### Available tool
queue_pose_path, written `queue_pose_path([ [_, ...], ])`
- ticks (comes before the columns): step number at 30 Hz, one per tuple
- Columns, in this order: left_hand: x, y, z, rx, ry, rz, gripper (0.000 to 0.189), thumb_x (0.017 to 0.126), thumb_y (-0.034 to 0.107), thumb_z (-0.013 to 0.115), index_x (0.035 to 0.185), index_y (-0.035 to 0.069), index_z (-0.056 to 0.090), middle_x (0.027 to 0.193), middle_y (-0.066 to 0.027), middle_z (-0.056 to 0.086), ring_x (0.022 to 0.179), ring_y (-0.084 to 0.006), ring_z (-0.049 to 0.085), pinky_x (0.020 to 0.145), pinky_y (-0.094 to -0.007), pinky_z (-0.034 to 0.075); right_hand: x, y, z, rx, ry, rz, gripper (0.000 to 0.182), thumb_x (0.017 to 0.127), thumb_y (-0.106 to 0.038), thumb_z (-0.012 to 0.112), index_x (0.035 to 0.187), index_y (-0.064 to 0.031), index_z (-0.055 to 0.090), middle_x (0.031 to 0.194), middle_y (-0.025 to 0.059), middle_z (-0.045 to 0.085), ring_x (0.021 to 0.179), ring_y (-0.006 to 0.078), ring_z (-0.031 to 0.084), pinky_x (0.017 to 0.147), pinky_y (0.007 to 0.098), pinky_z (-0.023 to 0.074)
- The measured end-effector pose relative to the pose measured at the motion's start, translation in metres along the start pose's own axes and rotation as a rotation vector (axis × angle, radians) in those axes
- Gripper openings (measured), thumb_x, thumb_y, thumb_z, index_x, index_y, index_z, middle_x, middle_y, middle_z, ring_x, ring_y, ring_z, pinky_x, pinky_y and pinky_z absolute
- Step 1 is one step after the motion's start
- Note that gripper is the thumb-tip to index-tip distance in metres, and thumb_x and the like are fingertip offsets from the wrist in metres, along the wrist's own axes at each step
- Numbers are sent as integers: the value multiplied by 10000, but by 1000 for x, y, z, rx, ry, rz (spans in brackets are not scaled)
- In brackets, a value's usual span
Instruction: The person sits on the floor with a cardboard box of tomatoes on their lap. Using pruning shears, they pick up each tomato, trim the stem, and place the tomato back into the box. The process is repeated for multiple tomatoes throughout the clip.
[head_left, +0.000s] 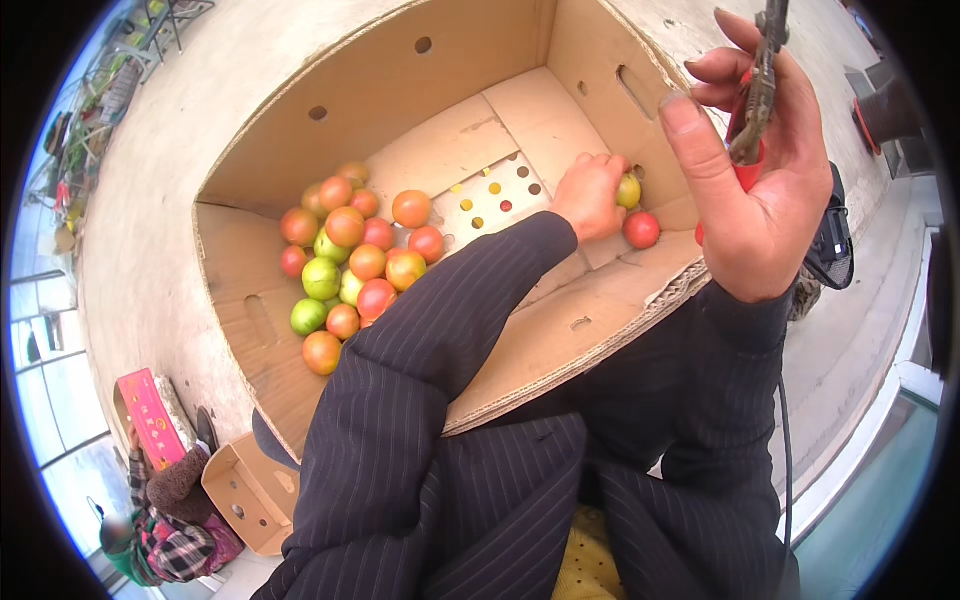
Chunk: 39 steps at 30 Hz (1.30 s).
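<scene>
My left hand (591, 193) reaches into a large cardboard box (442, 127), fingers curled around a yellow-green tomato (629, 192) at the right end. A red tomato (642, 229) lies just beside it. My right hand (761, 217) is raised over the box's right edge, palm up. It holds red-handled pruning shears (759, 97) loosely, with thumb and fingers spread; the upper end of the tool runs out of view. Several tomatoes, such as an orange one (412, 208) and a green one (321, 277), are gathered at the left end. My left sleeve covers part of that group.
Holes pierce the box floor (495, 187). A smaller cardboard box (251, 487) stands at lower left, near a seated person (169, 540) beside a pink box (154, 420). A black cable (786, 450) hangs along my right side. A dark pot (889, 116) is at far right.
</scene>
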<state>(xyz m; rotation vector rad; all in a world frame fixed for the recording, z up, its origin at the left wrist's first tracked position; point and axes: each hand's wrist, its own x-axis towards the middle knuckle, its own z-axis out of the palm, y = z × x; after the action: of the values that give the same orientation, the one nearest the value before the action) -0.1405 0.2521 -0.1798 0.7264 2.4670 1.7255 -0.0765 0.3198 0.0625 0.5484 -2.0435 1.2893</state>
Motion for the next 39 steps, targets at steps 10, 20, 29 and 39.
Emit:
queue_pose_path([
  [10,-17,25,-15,133,-49,19,580,687,37,711,1244,14,551,1133,-220,606,1128,-396,556,985,-427,462,0,10,-3,34,-152,-53,547,856,-31,701,1357,45,495,1109,101,617,997,143,564,926,272,446],
  [20,-35,79,-178,446,-323,-304,512,785,168,702,1255,6,579,1153,-248,633,1070,-374,618,954,-429,497,-3,1,-3,-17,-206,44,539,864,-59,695,1364,20,509,1117,91,615,1008,152,562,942,277,440],
  [29,-70,71,-227,922,-495,-791,434,766,195,661,1160,15,639,1079,-199,691,1018,-331,674,846,-411,551,-8,2,4,10,-288,5,601,835,-60,709,1382,22,473,1126,103,617,1032,180,572,961,305,444],
  [39,-79,35,-236,123,-107,-674,413,806,157,647,1176,-20,602,1095,-199,680,976,-289,682,811,-391,544,-7,-10,8,-52,-304,4,622,815,-90,737,1381,-18,488,1108,93,642,1031,193,610,969,329,454],
])
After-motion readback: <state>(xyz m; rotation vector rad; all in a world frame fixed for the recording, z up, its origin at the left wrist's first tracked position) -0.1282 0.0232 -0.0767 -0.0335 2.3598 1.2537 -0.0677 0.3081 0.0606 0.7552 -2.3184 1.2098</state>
